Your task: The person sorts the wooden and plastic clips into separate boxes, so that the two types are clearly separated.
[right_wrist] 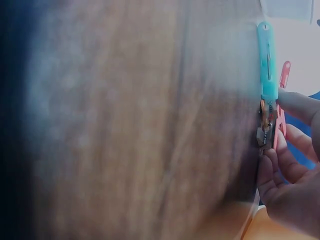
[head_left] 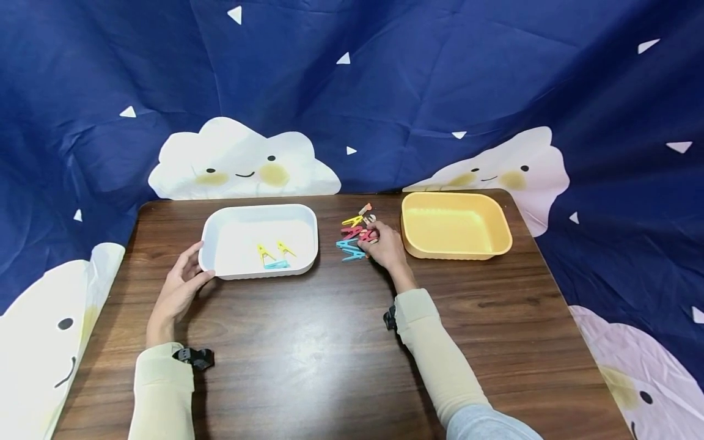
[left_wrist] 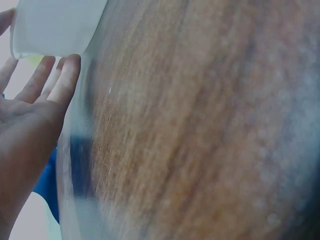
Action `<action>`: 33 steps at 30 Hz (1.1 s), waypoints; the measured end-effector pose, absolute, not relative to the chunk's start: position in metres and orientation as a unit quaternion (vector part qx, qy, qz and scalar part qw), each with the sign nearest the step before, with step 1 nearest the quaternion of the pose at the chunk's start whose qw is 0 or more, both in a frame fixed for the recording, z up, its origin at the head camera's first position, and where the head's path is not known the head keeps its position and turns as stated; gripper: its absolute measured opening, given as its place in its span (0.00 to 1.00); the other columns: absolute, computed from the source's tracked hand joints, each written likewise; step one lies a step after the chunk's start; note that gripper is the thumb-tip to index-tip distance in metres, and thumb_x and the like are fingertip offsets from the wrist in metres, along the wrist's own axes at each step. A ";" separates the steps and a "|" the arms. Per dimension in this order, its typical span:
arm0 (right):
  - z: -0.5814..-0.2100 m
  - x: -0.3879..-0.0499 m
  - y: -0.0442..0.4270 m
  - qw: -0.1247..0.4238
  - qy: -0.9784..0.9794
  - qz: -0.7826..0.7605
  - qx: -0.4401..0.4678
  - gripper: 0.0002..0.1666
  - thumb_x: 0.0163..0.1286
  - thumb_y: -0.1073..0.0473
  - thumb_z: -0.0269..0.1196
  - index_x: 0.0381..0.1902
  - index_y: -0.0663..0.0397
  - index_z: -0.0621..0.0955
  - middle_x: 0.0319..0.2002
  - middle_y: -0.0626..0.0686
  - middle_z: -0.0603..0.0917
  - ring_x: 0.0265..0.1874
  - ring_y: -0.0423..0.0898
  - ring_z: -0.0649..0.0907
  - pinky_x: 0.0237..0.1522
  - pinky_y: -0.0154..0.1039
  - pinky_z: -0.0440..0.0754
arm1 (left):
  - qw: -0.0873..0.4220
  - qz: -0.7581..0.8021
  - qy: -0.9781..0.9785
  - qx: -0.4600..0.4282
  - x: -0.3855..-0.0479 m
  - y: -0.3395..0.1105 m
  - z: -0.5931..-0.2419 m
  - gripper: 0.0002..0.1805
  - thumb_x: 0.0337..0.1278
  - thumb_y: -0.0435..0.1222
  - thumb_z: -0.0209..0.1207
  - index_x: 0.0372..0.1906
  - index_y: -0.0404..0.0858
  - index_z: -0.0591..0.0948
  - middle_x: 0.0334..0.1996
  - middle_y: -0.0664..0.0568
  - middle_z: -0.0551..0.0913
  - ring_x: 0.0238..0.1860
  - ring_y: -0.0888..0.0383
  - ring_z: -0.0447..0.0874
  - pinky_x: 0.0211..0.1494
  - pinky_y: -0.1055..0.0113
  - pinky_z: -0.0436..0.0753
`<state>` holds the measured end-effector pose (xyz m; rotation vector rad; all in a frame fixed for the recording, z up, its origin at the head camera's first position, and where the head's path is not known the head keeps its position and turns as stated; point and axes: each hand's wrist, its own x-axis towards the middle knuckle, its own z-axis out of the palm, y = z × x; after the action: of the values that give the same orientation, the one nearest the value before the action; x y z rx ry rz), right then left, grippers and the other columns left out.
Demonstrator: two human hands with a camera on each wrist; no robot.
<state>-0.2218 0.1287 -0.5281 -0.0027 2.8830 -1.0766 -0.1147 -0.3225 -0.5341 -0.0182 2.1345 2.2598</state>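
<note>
My right hand (head_left: 387,245) is over a small cluster of clothespins and pinches a red clothespin (right_wrist: 281,112) between thumb and fingers. Close against it stand blue clothespins (head_left: 352,253), a yellow clothespin (head_left: 352,220) and another red clothespin (head_left: 349,232). A turquoise one (right_wrist: 268,60) shows in front of the fingers in the right wrist view. My left hand (head_left: 177,292) touches the near left corner of a white plastic bin (head_left: 263,274), thumb at the front and fairly straight fingers along the side. Inside that bin lie two yellow clothespins (head_left: 265,253) and a blue one (head_left: 276,264).
A yellow bin (head_left: 456,252) stands to the right of the cluster, with nothing seen inside. Everything sits on a dark wooden table (head_left: 308,354). Behind hangs a blue curtain (head_left: 385,91) with cloud faces.
</note>
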 end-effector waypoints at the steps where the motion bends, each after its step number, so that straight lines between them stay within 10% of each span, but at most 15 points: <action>1: -0.528 -0.222 0.129 0.032 0.935 -0.354 0.001 0.29 0.62 0.49 0.75 0.58 0.53 0.81 0.50 0.59 0.83 0.49 0.55 0.80 0.51 0.51 0.77 | 0.017 0.727 0.687 -0.006 -0.115 -0.323 -0.534 0.39 0.66 0.24 0.60 0.79 0.41 0.60 0.65 0.47 0.68 0.57 0.63 0.75 0.52 0.78 0.77; 33: -0.512 -0.219 0.123 -0.001 0.916 -0.400 -0.025 0.29 0.61 0.47 0.75 0.56 0.55 0.82 0.40 0.53 0.85 0.36 0.49 0.80 0.38 0.42 0.77 | 0.017 0.736 0.677 -0.006 -0.115 -0.322 -0.535 0.40 0.66 0.23 0.60 0.79 0.40 0.59 0.63 0.50 0.70 0.57 0.62 0.75 0.53 0.77 0.77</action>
<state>-0.2193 0.1226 -0.5124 -0.0782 2.8793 -1.2571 -0.1147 -0.3225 -0.5345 -0.0174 2.1031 2.2888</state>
